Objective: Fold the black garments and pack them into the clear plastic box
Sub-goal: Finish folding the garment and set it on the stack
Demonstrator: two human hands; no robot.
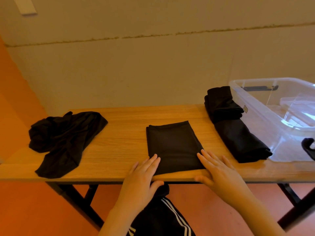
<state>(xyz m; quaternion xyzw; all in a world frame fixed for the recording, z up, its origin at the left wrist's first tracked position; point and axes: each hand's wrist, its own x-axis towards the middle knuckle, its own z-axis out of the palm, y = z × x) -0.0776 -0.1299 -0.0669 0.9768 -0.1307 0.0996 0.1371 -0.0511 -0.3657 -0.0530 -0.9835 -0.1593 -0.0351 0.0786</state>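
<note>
- Fingers [154,160] of the left hand [142,174] lie straight and close together, flat on the near left corner of the folded black fabric rectangle [173,143]; those of the right hand [217,169] lie straight and slightly spread along its near right edge, the thumb at the worktop's [119,126] front lip. Neither hand pinches anything.
- That rectangle sits mid-worktop, near the front edge, several layers thick.
- It looks thin, soft and light, so it will likely sag and unfold if lifted by one corner; sliding flat fingers under both side edges and carrying it level seems the safer hold.
- Its smooth cloth may slip on the wood, which helps getting fingers beneath.
- A stack of folded black garments [233,126] lies just beside the clear plastic storage box [255,103] on the right; I cannot see any garment inside the box.
- A crumpled black garment [63,140] waits unfolded at the left.
</note>
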